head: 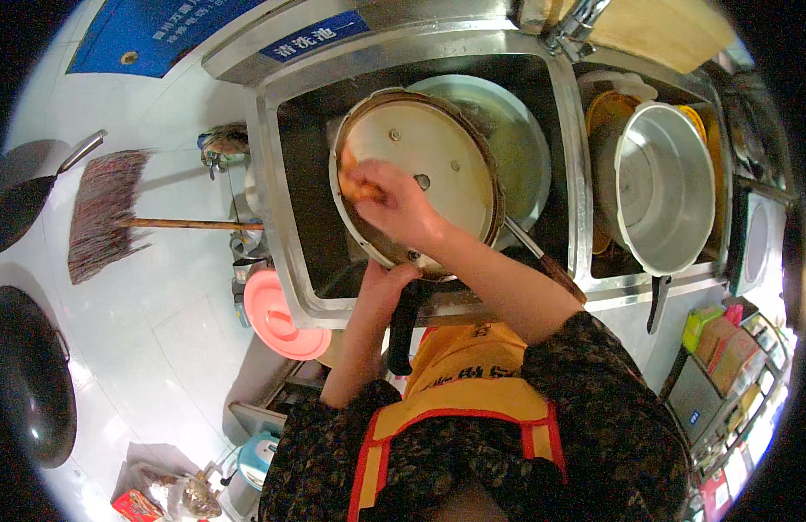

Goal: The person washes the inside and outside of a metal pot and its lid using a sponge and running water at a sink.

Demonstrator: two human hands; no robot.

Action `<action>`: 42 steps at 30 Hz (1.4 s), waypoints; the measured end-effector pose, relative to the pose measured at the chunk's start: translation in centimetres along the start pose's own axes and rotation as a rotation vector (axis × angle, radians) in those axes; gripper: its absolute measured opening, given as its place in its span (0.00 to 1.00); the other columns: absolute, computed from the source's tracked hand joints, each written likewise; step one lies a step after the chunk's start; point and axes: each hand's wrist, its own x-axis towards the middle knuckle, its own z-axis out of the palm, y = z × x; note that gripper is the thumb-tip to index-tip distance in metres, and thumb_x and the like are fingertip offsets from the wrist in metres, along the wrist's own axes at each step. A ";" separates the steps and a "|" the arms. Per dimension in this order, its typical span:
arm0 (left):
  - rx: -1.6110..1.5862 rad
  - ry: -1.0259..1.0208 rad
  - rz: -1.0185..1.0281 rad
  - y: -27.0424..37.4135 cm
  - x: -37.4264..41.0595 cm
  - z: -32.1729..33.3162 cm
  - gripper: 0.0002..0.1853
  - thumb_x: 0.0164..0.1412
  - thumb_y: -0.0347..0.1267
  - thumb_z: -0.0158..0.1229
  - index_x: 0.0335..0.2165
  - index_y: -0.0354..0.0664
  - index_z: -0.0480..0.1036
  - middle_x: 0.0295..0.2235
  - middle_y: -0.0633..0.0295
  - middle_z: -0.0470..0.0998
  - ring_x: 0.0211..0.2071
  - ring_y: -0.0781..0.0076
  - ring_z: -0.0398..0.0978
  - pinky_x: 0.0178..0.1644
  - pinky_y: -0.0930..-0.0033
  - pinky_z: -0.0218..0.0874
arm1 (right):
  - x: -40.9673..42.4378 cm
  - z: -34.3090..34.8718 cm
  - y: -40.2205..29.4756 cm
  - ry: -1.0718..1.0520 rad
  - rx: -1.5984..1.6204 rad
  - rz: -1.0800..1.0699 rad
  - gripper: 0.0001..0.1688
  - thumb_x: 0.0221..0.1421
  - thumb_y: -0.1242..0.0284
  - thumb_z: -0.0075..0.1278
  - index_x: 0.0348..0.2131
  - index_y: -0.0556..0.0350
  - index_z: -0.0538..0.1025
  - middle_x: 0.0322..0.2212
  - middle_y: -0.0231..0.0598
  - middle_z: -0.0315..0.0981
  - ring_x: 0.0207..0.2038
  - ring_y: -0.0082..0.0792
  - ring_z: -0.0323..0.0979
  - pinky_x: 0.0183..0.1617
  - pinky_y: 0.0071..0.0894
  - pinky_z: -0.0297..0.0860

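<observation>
A round pressure cooker lid (pixel 435 124) is tilted over the left sink basin, its inner face towards me. Brown residue lines its rim. My left hand (pixel 393 277) grips the lower rim beside the black handle (pixel 405 329). Against the lid's inner left side, my right hand (pixel 390 199) has its fingers curled. Those fingers are blurred, and whether they hold something cannot be made out. Behind the lid, a pale round basin (pixel 530 130) with liquid in it sits in the sink. A utensil with a metal shaft and brown handle (pixel 559 277) leans across the front rim.
The steel sink (pixel 559 117) has a faucet (pixel 576 29) at the back. A metal pot (pixel 670 189) rests over the right basin, above yellow containers. To the left are a pink basin (pixel 288 320), a broom (pixel 109 215) and hung woks (pixel 31 378).
</observation>
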 end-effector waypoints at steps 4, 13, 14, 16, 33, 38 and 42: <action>-0.095 0.028 0.076 0.6 0.6 -0.7 0.33 0.42 0.25 0.58 0.51 0.34 0.61 0.46 0.59 0.70 0.47 0.68 0.67 0.50 0.70 0.60 | -2.7 -3.2 -1.3 -0.431 -0.061 -0.042 0.17 0.41 0.77 0.52 0.37 0.55 0.75 0.34 0.46 0.71 0.39 0.47 0.70 0.46 0.40 0.66; 0.074 0.092 -0.075 2.3 -2.0 2.0 0.36 0.42 0.25 0.59 0.52 0.32 0.57 0.45 0.57 0.70 0.46 0.68 0.68 0.50 0.70 0.59 | 6.8 -3.9 0.9 0.051 -0.637 -0.510 0.15 0.48 0.74 0.51 0.40 0.46 0.74 0.36 0.45 0.68 0.37 0.49 0.67 0.41 0.45 0.67; 0.061 0.100 -0.053 2.5 -2.6 2.2 0.35 0.42 0.25 0.58 0.52 0.33 0.57 0.45 0.57 0.70 0.46 0.68 0.68 0.51 0.69 0.59 | 8.0 -5.0 2.6 0.097 -0.706 -0.470 0.15 0.49 0.73 0.49 0.41 0.46 0.73 0.36 0.45 0.68 0.38 0.50 0.67 0.41 0.46 0.67; -0.037 0.096 -0.005 1.7 -2.7 1.7 0.35 0.42 0.25 0.58 0.51 0.33 0.57 0.45 0.57 0.70 0.46 0.68 0.68 0.51 0.69 0.59 | 8.3 -7.8 4.8 0.179 -0.843 -0.378 0.16 0.52 0.72 0.47 0.42 0.46 0.72 0.37 0.46 0.68 0.38 0.51 0.67 0.41 0.48 0.67; 0.214 0.198 0.193 2.0 -2.9 1.1 0.36 0.43 0.23 0.55 0.53 0.35 0.53 0.47 0.55 0.67 0.47 0.67 0.66 0.52 0.67 0.58 | -1.7 -18.1 10.8 -0.059 -0.859 0.860 0.12 0.47 0.78 0.50 0.35 0.61 0.74 0.38 0.50 0.72 0.39 0.48 0.72 0.42 0.42 0.69; 0.160 0.140 0.126 1.3 -2.2 1.1 0.35 0.43 0.24 0.56 0.52 0.35 0.55 0.46 0.56 0.68 0.47 0.68 0.67 0.52 0.68 0.58 | 1.7 -12.9 4.2 -0.129 -0.864 -0.083 0.16 0.46 0.72 0.48 0.39 0.46 0.75 0.40 0.46 0.71 0.43 0.50 0.69 0.44 0.51 0.69; 0.184 0.144 0.083 1.9 -2.4 1.5 0.34 0.43 0.24 0.57 0.52 0.35 0.56 0.45 0.56 0.69 0.46 0.68 0.67 0.52 0.68 0.59 | 4.3 -12.8 5.1 -0.319 -1.074 -0.515 0.22 0.44 0.76 0.49 0.43 0.47 0.72 0.50 0.38 0.63 0.50 0.50 0.62 0.48 0.46 0.67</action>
